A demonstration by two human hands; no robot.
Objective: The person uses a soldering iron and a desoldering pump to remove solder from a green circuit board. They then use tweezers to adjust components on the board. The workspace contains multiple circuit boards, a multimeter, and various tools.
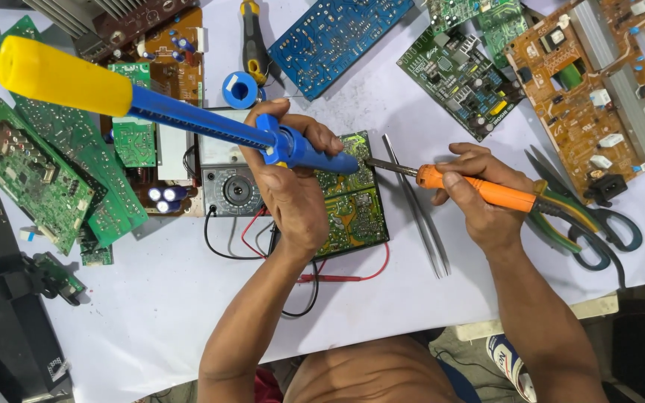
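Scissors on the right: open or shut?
Open. The scissors' two handle loops sit apart, and the blades fork near the right hand, which holds an orange soldering iron.

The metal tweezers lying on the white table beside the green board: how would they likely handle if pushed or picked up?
The tweezers look thin and shiny, so probably light and apt to slide on the smooth table when pushed. They lie flat, so rolling seems unlikely. Their long narrow arms would likely flex when squeezed, and the low profile may make them fiddly to lift.

Blue-and-yellow desoldering pump (pixel 188 116) and orange soldering iron (pixel 479 188) meet, tips down, over green circuit board (pixel 352 205).
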